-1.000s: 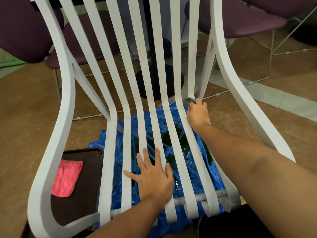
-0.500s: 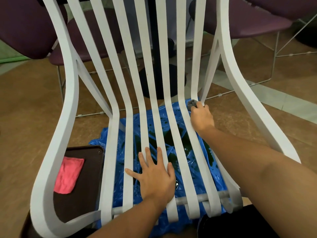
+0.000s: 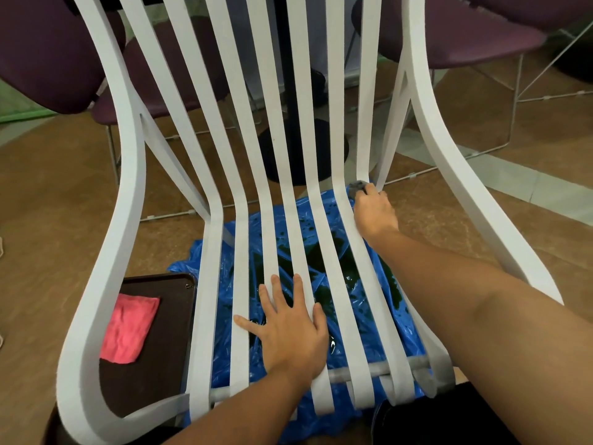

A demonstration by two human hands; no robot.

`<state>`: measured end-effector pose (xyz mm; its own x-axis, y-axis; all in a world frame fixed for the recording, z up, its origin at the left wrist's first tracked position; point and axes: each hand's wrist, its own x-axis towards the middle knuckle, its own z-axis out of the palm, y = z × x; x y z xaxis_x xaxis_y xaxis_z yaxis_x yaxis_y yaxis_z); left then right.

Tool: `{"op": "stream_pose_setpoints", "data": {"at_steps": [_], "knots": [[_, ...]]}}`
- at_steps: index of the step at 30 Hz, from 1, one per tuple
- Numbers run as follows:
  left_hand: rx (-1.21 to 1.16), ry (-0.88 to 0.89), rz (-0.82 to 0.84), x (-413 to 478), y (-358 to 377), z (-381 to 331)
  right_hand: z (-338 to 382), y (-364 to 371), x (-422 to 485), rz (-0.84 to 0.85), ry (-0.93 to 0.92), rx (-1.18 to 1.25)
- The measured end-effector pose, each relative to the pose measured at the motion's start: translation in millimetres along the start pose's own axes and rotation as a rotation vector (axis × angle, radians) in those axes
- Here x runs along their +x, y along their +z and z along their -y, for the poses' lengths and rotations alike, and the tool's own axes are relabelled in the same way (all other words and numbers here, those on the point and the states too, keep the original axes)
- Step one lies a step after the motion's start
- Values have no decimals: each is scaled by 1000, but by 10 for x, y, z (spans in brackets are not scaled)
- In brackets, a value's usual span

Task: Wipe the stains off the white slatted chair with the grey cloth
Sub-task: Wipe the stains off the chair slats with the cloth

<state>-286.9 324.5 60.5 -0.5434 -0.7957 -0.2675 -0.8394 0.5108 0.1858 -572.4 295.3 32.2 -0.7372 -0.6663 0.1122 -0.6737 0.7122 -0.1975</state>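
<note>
White slatted chair (image 3: 130, 175), curved seat and back, on a brown floor.

Grey cloth (image 3: 357, 186): bunched at the bend of the rightmost slat, where the seat turns up into the back (mostly hidden by fingers).

Right hand (image 3: 373, 213): fingers curled round the cloth, pressing it to the slat.

Left hand (image 3: 288, 332): flat, fingers spread wide, resting on the middle seat slats.

Beneath the seat: crumpled blue plastic sheet (image 3: 186, 264) with dark green wet patches.

At left: dark brown tray (image 3: 167, 348) bearing a pink cloth (image 3: 128, 329).
</note>
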Motion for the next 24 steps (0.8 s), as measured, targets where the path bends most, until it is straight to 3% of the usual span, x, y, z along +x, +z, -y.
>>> {"op": "stream_pose_setpoints", "data": {"at_steps": [15, 24], "knots": [[-7, 14, -8, -24, -20, 8, -100, -39, -400, 46, 102, 80], [5, 11, -3, -54, -54, 5, -192, -199, -1320, 74, 383, 194]]}}
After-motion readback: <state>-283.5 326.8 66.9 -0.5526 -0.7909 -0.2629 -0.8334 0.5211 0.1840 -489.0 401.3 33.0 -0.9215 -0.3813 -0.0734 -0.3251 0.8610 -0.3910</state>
